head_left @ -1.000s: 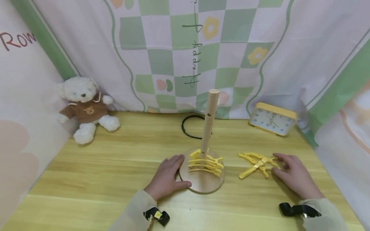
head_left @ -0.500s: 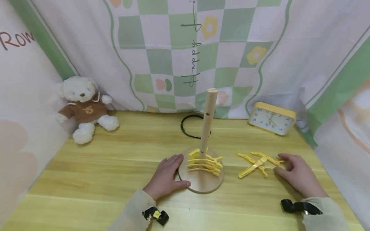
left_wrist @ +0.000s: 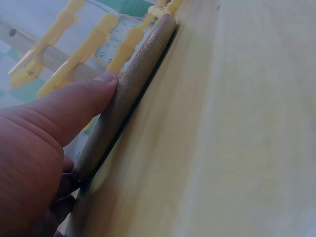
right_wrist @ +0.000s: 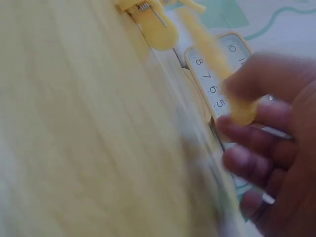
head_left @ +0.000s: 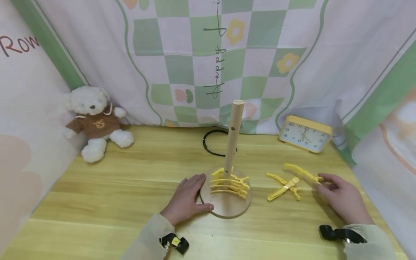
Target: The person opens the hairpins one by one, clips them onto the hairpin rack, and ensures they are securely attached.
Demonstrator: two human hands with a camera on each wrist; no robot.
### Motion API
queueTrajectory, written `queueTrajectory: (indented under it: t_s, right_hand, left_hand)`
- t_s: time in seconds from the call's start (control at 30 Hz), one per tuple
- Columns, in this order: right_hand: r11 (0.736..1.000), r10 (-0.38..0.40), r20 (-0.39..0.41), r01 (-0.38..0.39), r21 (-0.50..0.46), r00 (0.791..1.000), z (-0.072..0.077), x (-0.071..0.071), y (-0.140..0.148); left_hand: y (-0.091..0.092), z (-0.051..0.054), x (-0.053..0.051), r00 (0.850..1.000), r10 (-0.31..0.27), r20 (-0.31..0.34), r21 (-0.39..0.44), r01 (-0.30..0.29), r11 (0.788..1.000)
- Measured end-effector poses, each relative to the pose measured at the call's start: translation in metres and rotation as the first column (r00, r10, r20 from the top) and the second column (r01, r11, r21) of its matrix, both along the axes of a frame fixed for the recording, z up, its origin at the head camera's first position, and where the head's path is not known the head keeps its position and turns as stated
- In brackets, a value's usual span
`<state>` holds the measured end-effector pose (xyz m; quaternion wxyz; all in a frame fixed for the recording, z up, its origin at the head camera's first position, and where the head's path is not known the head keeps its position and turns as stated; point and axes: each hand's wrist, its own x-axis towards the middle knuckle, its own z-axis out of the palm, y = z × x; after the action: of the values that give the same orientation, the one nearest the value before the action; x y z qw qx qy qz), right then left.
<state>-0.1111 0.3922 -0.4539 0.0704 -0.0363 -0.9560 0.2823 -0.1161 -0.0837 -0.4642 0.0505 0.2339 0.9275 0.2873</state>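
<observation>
My left hand rests against the left edge of a round wooden base, fingers straight, with the thumb touching its rim. A wooden post with holes rises from this base. Several yellow hair clips hang low on the post, one above another. On the right, my right hand pinches the end of a yellow hair clip between thumb and fingers; that clip looks blurred in the right wrist view. Two more yellow hair clips lie crossed on the table just left of it.
A black ring lies behind the post. At the back right stands a yellow alarm clock, and a white teddy bear in a brown top sits at the back left. Patterned cloth hangs behind the table.
My right hand has drawn one hair clip out of the loose pile, to the right, and its far end is now apart from the other two. The left hand has stayed at the base.
</observation>
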Motion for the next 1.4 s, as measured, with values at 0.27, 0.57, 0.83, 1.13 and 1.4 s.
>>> queueTrajectory:
  t_s: [0.27, 0.57, 0.83, 1.13, 1.4]
  right_hand:
    - [0.999, -0.003, -0.208, -0.006, -0.042, 0.978, 0.018, 0.003, -0.020]
    - [0.991, 0.113, -0.291, -0.129, -0.037, 0.950, 0.039, 0.008, -0.055]
    - [0.970, 0.223, -0.355, -0.242, -0.009, 0.908, 0.055, 0.016, -0.087]
    - [0.936, 0.310, -0.424, -0.352, -0.022, 0.851, 0.066, 0.022, -0.111]
    - [0.904, 0.376, -0.446, -0.426, -0.015, 0.812, 0.068, 0.023, -0.127]
  left_hand:
    - [-0.001, -0.002, -0.001, 1.000, -0.001, -0.006, -0.001, 0.001, 1.000]
    - [-0.002, -0.002, 0.000, 1.000, -0.003, 0.001, 0.013, 0.003, 1.000]
    - [-0.001, -0.002, 0.000, 1.000, -0.004, -0.003, 0.017, 0.005, 1.000]
    - [-0.001, -0.003, 0.001, 1.000, -0.007, -0.019, 0.020, 0.007, 1.000]
    - [0.000, -0.003, 0.000, 1.000, -0.002, -0.016, 0.004, 0.002, 1.000]
